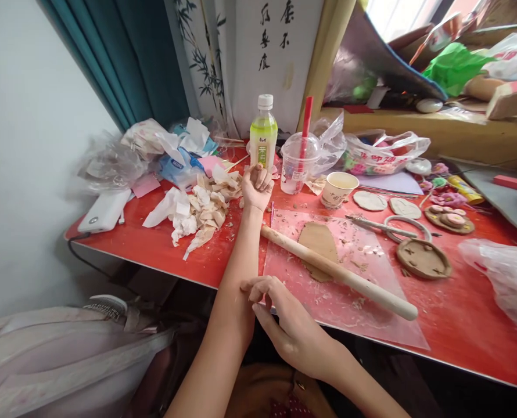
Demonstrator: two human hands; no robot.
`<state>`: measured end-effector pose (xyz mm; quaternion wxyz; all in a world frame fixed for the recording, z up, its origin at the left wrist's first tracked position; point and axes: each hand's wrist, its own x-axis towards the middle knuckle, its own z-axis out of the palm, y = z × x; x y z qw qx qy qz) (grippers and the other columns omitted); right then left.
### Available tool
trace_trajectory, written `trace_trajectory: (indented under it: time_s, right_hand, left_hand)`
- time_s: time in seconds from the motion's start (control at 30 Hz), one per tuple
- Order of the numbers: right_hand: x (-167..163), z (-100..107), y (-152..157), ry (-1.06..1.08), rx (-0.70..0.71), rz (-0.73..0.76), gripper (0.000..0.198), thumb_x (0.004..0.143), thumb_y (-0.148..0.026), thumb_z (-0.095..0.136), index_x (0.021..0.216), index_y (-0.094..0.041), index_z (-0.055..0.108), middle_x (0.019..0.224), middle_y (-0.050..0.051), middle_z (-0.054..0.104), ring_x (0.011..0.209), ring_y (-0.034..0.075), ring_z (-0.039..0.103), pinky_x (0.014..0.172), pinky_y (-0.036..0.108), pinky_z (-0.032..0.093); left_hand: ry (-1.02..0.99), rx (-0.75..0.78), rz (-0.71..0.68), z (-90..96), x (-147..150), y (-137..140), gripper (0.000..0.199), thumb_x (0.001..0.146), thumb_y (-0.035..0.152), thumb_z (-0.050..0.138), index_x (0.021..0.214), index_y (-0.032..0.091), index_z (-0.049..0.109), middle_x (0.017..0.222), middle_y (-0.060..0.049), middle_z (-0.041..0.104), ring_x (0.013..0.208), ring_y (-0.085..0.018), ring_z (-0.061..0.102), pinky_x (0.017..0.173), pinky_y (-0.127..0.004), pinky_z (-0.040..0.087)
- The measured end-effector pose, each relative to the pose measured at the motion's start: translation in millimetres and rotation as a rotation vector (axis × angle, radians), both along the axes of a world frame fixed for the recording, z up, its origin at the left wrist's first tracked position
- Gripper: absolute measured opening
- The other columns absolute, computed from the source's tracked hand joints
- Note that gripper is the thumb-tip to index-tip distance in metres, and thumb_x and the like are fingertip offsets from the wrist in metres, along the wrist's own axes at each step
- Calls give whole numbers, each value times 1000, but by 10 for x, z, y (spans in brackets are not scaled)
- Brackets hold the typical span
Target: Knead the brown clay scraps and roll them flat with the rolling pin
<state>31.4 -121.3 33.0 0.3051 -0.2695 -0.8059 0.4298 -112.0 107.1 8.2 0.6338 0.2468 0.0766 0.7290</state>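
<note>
My left hand (257, 187) is stretched out over the red table, palm up, in front of a bottle of green drink (264, 136). Its fingers curl loosely inward, and nothing shows in them. With bent fingertips, my right hand (282, 316) touches the inner side of my left forearm (236, 284); thumb and fingers are apart and hold nothing. Just beyond it, a wooden rolling pin (341, 273) lies aslant across a flattened slab of brown clay (319, 241) on a clear plastic sheet (389, 307).
Crumpled tissues (206, 209) and a white power bank (104, 210) are on the left. A plastic cup (291, 165) with a red straw and a paper cup (339, 188) stand behind the sheet. To the right are a round clay dish (424, 258), a craft knife (378, 226) and a ring (409, 220).
</note>
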Motion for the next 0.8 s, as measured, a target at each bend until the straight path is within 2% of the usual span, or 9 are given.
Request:
trace_trajectory:
  time_s: [0.13, 0.3, 0.37, 0.47, 0.6, 0.67, 0.73, 0.8]
  right_hand:
    - [-33, -6, -40, 33, -36, 127, 11, 90, -11, 34, 89, -20, 38, 98, 5, 55, 90, 12, 50, 80, 29, 47]
    - [-30, -47, -19, -25, 41, 39, 13, 89, -8, 33, 89, -21, 35, 108, 7, 54, 97, 16, 48, 83, 36, 44]
    - [-22, -34, -20, -32, 52, 89, 16, 88, -6, 32, 86, -21, 34, 109, 7, 54, 98, 16, 48, 84, 35, 44]
    - [-22, -1, -27, -9, 37, 185, 18, 86, -3, 31, 83, -21, 33, 99, 5, 56, 92, 14, 50, 80, 32, 46]
    - [-36, 11, -18, -35, 83, 65, 19, 86, -3, 31, 86, -21, 34, 102, 7, 56, 93, 17, 49, 80, 36, 46]
    - [-28, 21, -20, -41, 79, 88, 19, 85, -2, 32, 85, -21, 34, 106, 8, 55, 97, 17, 49, 83, 36, 46]
    - [-7, 33, -26, -24, 40, 172, 19, 85, -2, 33, 84, -21, 35, 103, 5, 56, 96, 15, 50, 82, 33, 47]
    - [9, 32, -31, 14, 19, 148, 17, 86, -5, 34, 87, -22, 38, 103, 5, 56, 97, 14, 52, 83, 32, 48]
  left_hand:
    - [34, -66, 14, 35, 15, -11, 39, 96, 26, 27, 66, 16, 50, 43, 8, 17, 34, -5, 22, 39, -19, 19]
    - [37, -40, -46, 35, 36, -4, 39, 96, 28, 29, 66, 16, 50, 43, 8, 16, 34, -5, 21, 39, -19, 18]
    - [36, -39, -44, 37, 36, -5, 38, 96, 30, 30, 66, 16, 50, 43, 8, 16, 34, -5, 21, 39, -19, 18]
    - [63, -73, -32, 53, 35, -19, 38, 96, 31, 30, 66, 16, 50, 43, 8, 16, 34, -5, 20, 39, -19, 18]
    - [116, -119, -8, 70, 40, -35, 37, 95, 30, 30, 66, 17, 49, 43, 8, 16, 34, -5, 20, 39, -19, 18]
    - [109, -124, -6, 69, 42, -35, 37, 96, 30, 30, 66, 17, 49, 43, 8, 16, 34, -5, 20, 39, -19, 19]
    - [75, -98, -18, 66, 44, -32, 37, 96, 31, 31, 66, 16, 49, 42, 8, 16, 33, -5, 20, 38, -19, 19]
    - [45, -68, -24, 63, 47, -28, 37, 95, 30, 33, 66, 16, 49, 42, 8, 16, 33, -5, 21, 37, -19, 19]
